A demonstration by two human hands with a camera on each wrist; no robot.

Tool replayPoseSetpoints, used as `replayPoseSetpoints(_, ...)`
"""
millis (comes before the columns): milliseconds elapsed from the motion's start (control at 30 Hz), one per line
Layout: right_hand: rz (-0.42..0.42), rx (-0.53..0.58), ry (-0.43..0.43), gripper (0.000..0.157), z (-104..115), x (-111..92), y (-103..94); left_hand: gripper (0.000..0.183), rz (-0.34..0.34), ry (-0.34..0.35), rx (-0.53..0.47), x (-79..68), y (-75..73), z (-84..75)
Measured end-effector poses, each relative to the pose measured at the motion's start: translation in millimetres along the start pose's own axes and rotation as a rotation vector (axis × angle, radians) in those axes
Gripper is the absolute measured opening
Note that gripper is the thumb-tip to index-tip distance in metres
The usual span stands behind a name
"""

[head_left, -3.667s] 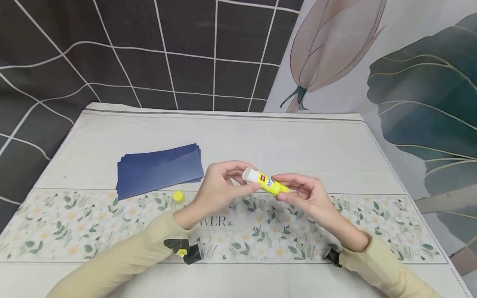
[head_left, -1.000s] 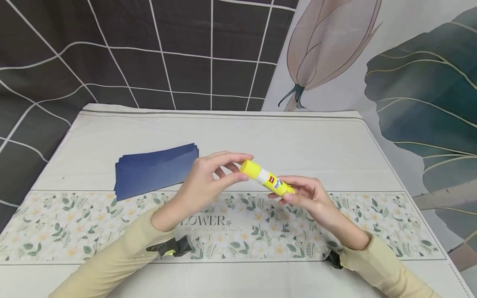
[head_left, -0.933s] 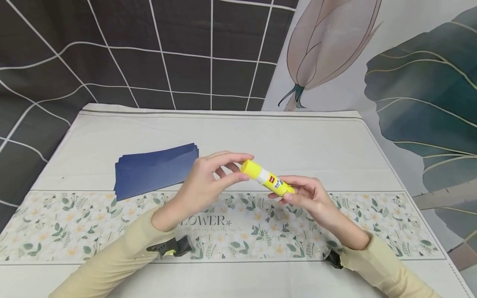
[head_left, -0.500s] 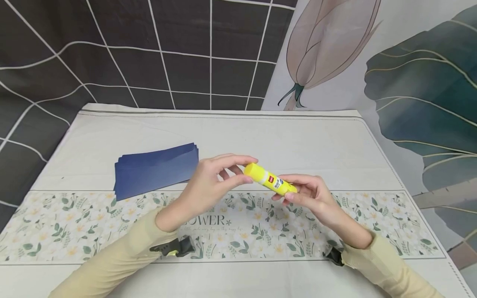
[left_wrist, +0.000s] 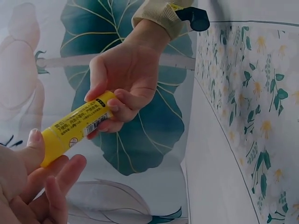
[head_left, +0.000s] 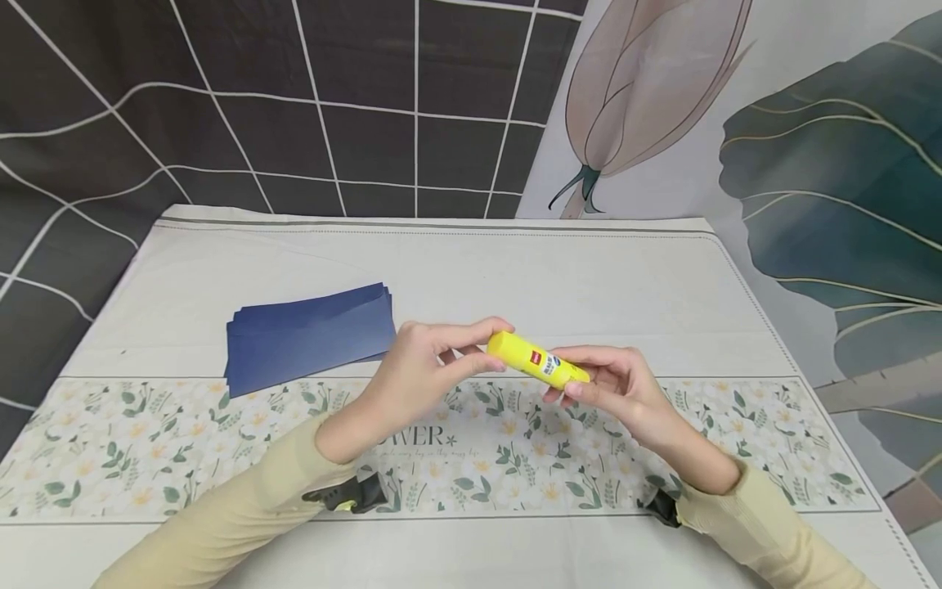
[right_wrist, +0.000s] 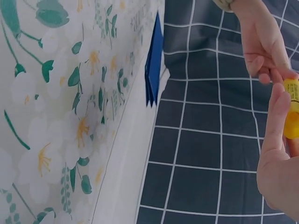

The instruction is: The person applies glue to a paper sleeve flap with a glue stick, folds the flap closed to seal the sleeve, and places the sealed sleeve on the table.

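Both hands hold a yellow glue stick above the table, tilted with its capped end up and to the left. My left hand pinches the yellow cap between thumb and fingers. My right hand grips the lower end of the barrel. The cap meets the barrel, and no white band shows between them. In the left wrist view, the back of the glue stick shows small print and a barcode. The right wrist view catches only part of the glue stick at its edge.
A fanned stack of dark blue envelopes lies on the table's left, just beyond the left hand. The tablecloth is pale with a floral band. A dark gridded curtain hangs behind it.
The cap, which stood on the table earlier, was picked up by the left hand and pushed onto the glue stick. The white band has disappeared as the left hand moved right and down.
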State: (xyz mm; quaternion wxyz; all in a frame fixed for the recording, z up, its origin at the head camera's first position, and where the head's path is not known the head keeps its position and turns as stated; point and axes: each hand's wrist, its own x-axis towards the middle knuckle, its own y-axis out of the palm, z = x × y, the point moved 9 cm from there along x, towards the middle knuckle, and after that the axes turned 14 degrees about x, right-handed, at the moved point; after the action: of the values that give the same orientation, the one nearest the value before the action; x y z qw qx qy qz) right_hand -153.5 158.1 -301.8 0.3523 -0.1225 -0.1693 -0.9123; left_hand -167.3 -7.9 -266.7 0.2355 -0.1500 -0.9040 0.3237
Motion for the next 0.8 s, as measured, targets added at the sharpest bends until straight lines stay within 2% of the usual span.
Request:
replayPoseSetpoints(133, 0.002, -0.009, -0.008, 0.043, 1, 0, 1.0, 0.037, 0.019, 0.006, -0.002, -1.3, 2.2, -0.7)
replayPoseSetpoints(267, -0.009, -0.044, 0.028, 0.043, -2, 1, -0.1, 0.038, 0.033, -0.029, -0.012, -2.4, 3.9, 4.4)
replayPoseSetpoints(400, -0.065, -0.21, 0.092, 0.041, -8, 4, -7.2, 0.039, 0.023, -0.044, -0.019, -1.4, 3.5, 7.3)
replayPoseSetpoints(533, -0.079, -0.445, 0.143, 0.036, -15, 7, -11.6, 0.042, 0.031, 0.015, -0.032, 0.7, 5.8, 0.9)
replayPoseSetpoints(667, -0.099, -0.592, 0.205, 0.035, -24, 8, -16.9, 0.046, 0.044, 0.068, -0.026, 1.3, 8.9, -3.9)
replayPoseSetpoints(733, -0.141, -0.649, 0.241, 0.037, -28, 7, -23.9, 0.045, 0.036, 0.084, 0.007, 0.7, 8.5, -3.9)
replayPoseSetpoints(800, -0.184, -0.672, 0.272, 0.038, -31, 5, -33.4, 0.041, 0.023, 0.094, 0.104, -0.2, 7.4, -2.3)
